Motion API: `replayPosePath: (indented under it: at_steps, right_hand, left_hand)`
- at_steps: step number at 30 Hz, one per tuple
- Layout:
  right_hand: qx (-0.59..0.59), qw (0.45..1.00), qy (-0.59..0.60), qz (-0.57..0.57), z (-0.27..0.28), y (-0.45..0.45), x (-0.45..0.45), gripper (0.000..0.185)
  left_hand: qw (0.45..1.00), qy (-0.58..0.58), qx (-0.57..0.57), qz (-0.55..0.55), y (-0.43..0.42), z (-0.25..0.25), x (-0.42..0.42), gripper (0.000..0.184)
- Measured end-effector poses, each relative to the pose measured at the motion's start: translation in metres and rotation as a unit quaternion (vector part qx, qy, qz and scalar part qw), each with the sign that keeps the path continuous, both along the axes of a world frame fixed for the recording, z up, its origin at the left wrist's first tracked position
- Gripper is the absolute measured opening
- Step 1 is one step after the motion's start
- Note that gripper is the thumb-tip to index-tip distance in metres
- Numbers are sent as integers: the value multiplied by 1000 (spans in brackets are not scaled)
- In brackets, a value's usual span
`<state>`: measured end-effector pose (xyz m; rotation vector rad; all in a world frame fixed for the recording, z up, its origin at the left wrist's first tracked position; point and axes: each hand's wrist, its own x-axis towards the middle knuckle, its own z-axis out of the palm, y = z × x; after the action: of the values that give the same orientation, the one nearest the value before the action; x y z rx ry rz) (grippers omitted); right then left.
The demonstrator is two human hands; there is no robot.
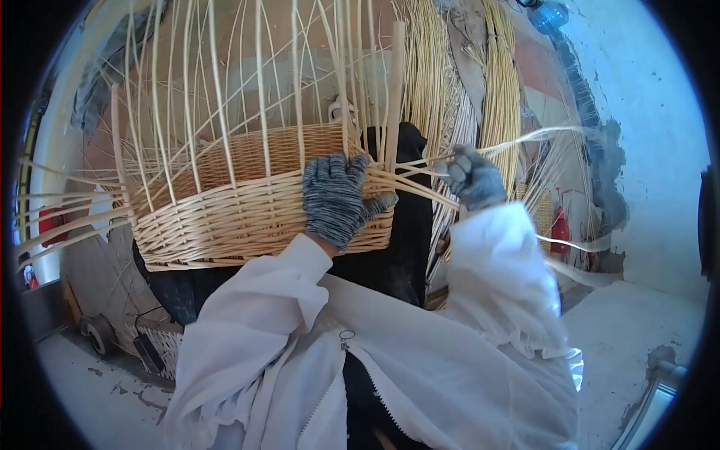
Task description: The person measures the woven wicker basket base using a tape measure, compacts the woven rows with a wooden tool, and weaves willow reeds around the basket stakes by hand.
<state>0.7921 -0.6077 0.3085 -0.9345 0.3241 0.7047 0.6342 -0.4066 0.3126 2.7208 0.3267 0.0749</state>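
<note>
A half-woven wicker basket [247,221] rests across my lap, its pale upright stakes [262,97] standing tall from the walls. My left hand [335,199], in a grey knitted glove, grips the near wall by the right corner. Its fingers bend over the top of the weave, and its thumb points right. Off the basket's right corner, my gloved right hand [474,178] is closed on a willow rod [551,133] whose thin end trails right. Several other rods [420,191] stick out from that corner below it. My right fingertips are partly blurred.
Bundles of long willow rods [499,82] stand behind on the right. A thick post [395,94] rises at the basket's right corner. Loose rod ends [71,225] jut out left. A red bottle [560,229] stands near the right wall [660,187]. A wheel [97,335] shows lower left.
</note>
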Motion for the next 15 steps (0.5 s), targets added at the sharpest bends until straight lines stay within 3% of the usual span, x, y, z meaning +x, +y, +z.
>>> replayPosePath:
  at_steps: [2, 4, 5, 6, 7, 8, 10, 12, 14, 15]
  right_hand:
    - [-21, 963, -266, -23, 66, 23, -53, 28]
    - [-30, 952, -304, 3, 66, 15, -58, 29]
    - [6, 928, -362, 86, 59, 5, -42, 29]
    - [42, 895, -411, 168, 54, 2, -30, 30]
    - [-99, 822, -512, 230, 81, 4, -37, 31]
    - [-229, 672, -645, 283, 89, -7, -25, 34]
    - [-333, 348, -836, 264, 125, 13, 10, 34]
    - [-223, 678, -582, 390, 103, 50, 40, 33]
    - [-378, 617, -458, 516, 90, 100, 35, 33]
    - [-402, 607, -389, 564, 71, 119, 44, 35]
  left_hand:
    - [999, -31, -17, -1, -2, 2, -4, 81]
    - [987, -148, 64, 22, -11, -11, -5, 81]
    - [971, -220, 81, 48, -16, -8, -1, 70]
    - [969, -226, 80, 55, -20, -2, 10, 70]
    - [957, -283, 55, 25, -32, 13, 22, 59]
    - [940, -339, 31, -2, -46, 29, 31, 49]
    - [978, -130, -127, -98, -66, 51, 65, 31]
    - [980, -121, -133, -85, -83, 59, 83, 27]
    - [982, -107, -136, -73, -89, 50, 83, 24]
    - [974, -167, -127, -90, -92, 35, 84, 22]
